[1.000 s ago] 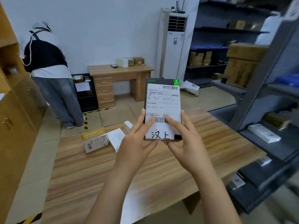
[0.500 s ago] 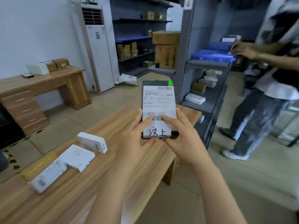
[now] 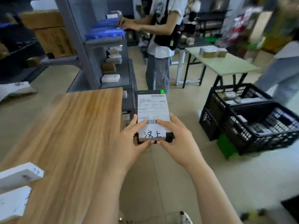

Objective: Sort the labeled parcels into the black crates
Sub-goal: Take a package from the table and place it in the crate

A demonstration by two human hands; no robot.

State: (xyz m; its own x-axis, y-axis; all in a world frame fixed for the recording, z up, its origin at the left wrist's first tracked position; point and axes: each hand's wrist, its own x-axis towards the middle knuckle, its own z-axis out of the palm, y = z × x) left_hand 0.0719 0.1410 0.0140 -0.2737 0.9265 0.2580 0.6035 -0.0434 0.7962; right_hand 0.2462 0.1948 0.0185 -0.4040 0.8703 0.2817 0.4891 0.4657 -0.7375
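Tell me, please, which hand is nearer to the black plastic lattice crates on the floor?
Right. The right hand grips the labelled black parcel on its crate-facing side; the left hand holds the opposite side, farther from the black plastic lattice crates.

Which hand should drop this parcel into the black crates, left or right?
Right, probably. Both grip the parcel, but the crates stand on the floor nearer the right hand; the left hand would have to cross over.
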